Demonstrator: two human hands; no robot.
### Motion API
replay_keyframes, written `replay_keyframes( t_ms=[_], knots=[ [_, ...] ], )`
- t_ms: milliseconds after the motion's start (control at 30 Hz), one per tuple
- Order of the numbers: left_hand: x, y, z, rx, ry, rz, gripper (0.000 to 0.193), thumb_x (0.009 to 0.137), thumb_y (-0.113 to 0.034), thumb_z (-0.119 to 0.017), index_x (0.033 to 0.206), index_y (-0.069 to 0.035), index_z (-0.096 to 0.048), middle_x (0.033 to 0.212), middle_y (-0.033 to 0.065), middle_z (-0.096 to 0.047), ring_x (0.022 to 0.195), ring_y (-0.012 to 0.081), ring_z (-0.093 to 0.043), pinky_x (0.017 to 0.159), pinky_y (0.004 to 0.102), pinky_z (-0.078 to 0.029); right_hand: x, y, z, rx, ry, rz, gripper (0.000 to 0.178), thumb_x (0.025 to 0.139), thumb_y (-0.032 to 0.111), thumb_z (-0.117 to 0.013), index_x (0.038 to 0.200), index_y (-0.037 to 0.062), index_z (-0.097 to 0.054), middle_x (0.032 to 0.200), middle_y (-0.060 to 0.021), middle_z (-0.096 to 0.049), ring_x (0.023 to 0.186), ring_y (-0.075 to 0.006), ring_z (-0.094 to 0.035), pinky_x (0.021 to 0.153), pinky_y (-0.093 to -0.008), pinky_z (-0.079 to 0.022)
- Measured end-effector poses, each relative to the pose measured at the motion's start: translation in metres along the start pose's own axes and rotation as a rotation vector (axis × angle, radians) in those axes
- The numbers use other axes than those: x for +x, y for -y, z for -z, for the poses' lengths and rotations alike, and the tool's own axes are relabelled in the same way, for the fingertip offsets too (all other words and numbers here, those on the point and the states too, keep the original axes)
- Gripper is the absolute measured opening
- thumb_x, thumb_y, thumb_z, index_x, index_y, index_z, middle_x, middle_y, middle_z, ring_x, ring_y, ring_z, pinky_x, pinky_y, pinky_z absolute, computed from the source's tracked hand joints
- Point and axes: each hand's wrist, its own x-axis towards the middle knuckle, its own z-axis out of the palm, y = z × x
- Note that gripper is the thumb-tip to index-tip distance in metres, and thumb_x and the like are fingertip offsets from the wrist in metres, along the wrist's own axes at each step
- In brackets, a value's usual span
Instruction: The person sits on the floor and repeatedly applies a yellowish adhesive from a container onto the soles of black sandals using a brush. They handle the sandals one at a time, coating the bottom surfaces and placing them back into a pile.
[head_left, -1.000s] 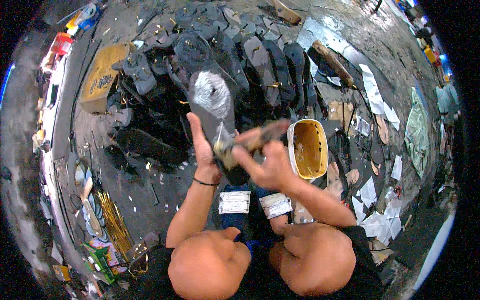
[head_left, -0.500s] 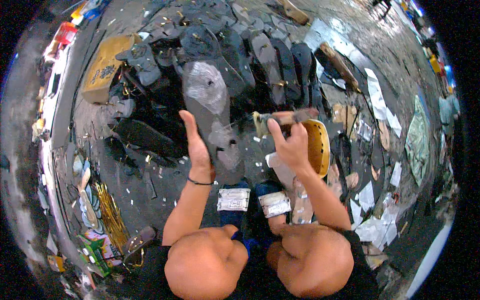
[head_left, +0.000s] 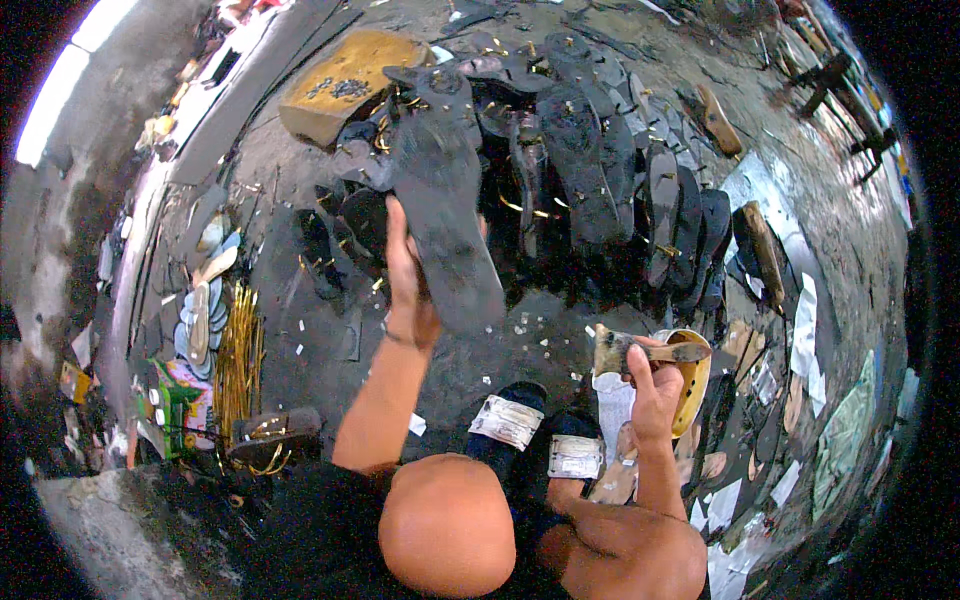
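A long dark grey shoe sole (head_left: 440,200) stands tilted away from me, its plain matte face toward me. My left hand (head_left: 408,285) holds it from the left, thumb along the edge and most fingers hidden behind. My right hand (head_left: 655,395) is closed on a flat paintbrush (head_left: 645,350) with a wooden handle, its pale, stained bristles pointing left. The brush is at the rim of a yellow tub (head_left: 692,410), partly hidden by that hand. Past the held sole, several dark soles (head_left: 580,160) with bent nails or pegs sticking out lie crowded together.
A wooden block (head_left: 335,85) with small dark bits on top lies far left. To the left are a bundle of thin brown sticks (head_left: 238,355) and a green-and-pink box (head_left: 180,405). Paper scraps (head_left: 805,340) and a wooden piece (head_left: 760,255) lie right.
My left hand, earlier stretched open beside a sole with a glossy patch, now grips a matte-faced sole. The brush has moved from over the soles to the tub. The view has turned left.
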Motion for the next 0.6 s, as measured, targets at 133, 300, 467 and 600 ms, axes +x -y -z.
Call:
replay_keyframes(
  t_ms=[133, 300, 467, 600],
  knots=[
    [0.045, -0.07, 0.031, 0.176, -0.21, -0.279, 0.069, 0.094, -0.063, -0.051, 0.131, -0.004, -0.053, 0.12, 0.0127, -0.065, 0.106, 0.0268, -0.064, 0.097, 0.0479, -0.051, -0.003, -0.004, -0.005, -0.045, -0.007, -0.023, 0.022, 0.096, 0.016, -0.065, 0.113, 0.0031, -0.063, 0.095, 0.0006, -0.064, 0.076, -0.0054, -0.055, 0.065, -0.0218, -0.045],
    [-0.062, -0.077, 0.175, 1.328, -0.413, -0.482, 0.066, 0.092, -0.04, -0.066, 0.141, -0.002, -0.043, 0.138, 0.0178, -0.055, 0.126, 0.0293, -0.054, 0.105, 0.0481, -0.042, 0.001, 0.007, 0.038, -0.022, -0.195, 0.065, 0.027, 0.097, 0.018, -0.063, 0.116, -0.0002, -0.062, 0.103, -0.0026, -0.064, 0.09, -0.0116, -0.06, 0.084, -0.0277, -0.048],
    [-0.249, -0.153, 0.284, 2.357, -0.75, 1.019, 0.107, 0.065, -0.042, -0.077, 0.155, -0.02, -0.025, 0.162, 0.0151, -0.021, 0.15, 0.0403, -0.011, 0.118, 0.0576, -0.013, -0.014, -0.031, 0.124, -0.088, -0.405, -0.098, 0.029, 0.096, 0.027, -0.066, 0.109, 0.0011, -0.064, 0.089, -0.0003, -0.06, 0.075, -0.0101, -0.055, 0.068, -0.026, -0.045],
    [-0.305, -0.175, 0.325, 2.363, -0.748, 0.865, 0.062, 0.079, -0.032, -0.066, 0.137, -0.016, -0.051, 0.15, 0.0127, -0.04, 0.143, 0.0343, -0.032, 0.109, 0.0591, -0.033, -0.027, -0.043, 0.077, -0.199, -0.46, -0.192, 0.039, 0.09, 0.037, -0.071, 0.097, -0.0006, -0.064, 0.08, -0.0015, -0.056, 0.069, -0.0105, -0.052, 0.06, -0.0266, -0.043]
  ],
)
